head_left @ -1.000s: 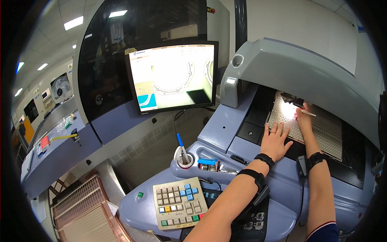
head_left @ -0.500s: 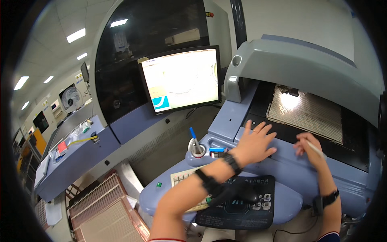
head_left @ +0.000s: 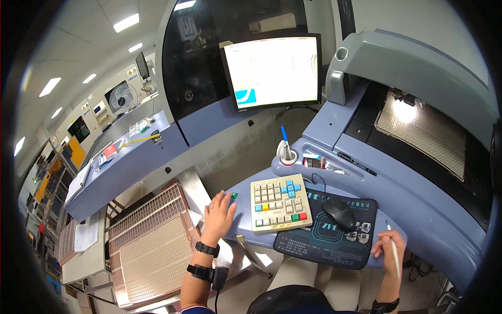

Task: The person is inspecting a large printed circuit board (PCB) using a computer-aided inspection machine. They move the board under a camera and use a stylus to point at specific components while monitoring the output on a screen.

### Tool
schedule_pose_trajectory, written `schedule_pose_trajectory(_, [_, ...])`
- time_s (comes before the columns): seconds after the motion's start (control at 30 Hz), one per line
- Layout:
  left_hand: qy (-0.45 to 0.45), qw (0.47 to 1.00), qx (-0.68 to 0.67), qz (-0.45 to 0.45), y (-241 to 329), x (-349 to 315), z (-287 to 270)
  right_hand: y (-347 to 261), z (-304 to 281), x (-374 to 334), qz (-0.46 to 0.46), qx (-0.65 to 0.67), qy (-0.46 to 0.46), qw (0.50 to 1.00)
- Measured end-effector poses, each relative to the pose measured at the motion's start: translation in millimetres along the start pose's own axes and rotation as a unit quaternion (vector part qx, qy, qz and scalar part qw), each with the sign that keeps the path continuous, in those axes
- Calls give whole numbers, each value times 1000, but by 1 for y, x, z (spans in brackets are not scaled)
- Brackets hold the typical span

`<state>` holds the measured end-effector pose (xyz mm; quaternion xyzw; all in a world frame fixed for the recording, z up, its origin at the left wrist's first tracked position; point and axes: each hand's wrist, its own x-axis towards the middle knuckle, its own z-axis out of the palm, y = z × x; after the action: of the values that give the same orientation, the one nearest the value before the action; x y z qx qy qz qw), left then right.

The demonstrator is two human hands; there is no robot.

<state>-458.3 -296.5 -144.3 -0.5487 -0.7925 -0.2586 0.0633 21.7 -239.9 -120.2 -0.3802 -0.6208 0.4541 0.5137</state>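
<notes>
My left hand (head_left: 218, 215) hovers with fingers spread and nothing in it, at the left edge of the blue console shelf. A small green piece (head_left: 234, 195) lies just beyond its fingertips. Beside it on the shelf is a beige keypad (head_left: 280, 203) with coloured keys. Closed around a slim white pen-like tool (head_left: 395, 253), my right hand (head_left: 389, 250) is near the shelf's right end; the tool's thin tip points up and away. Between the hands, a black mouse (head_left: 339, 213) rests on a dark printed mouse pad (head_left: 293, 246).
A lit monitor (head_left: 274, 73) stands behind the shelf. To the right is a machine bed with a perforated panel (head_left: 423, 133) under a lamp. Copper-edged perforated panels (head_left: 154, 256) lie on a low metal table at left. A cup (head_left: 285, 158) holds a blue pen; a black pen (head_left: 356, 163) lies near it.
My view has turned. My left hand has moved from the machine's front edge to the left of the keypad. My right hand has come back toward me, still holding the white tool.
</notes>
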Motion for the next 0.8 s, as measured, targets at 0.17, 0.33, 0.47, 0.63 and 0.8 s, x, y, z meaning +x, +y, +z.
schedule_pose_trajectory(0.17, [15,999,42,-19,12,-10,8,11,-5,-7,-16,-28,-6,999])
schedule_pose_trajectory(0.33, [-8,998,39,-42,12,-6,5,8,-2,-6,-22,-63,-17,998])
schedule_pose_trajectory(0.47, [33,998,8,-50,18,-6,2,7,0,-7,-27,-63,0,998])
schedule_pose_trajectory(0.63, [22,998,20,-50,15,-4,6,7,-5,-9,-12,-48,21,999])
schedule_pose_trajectory(0.8, [26,998,28,-52,16,-4,8,12,-7,-7,-14,-44,19,999])
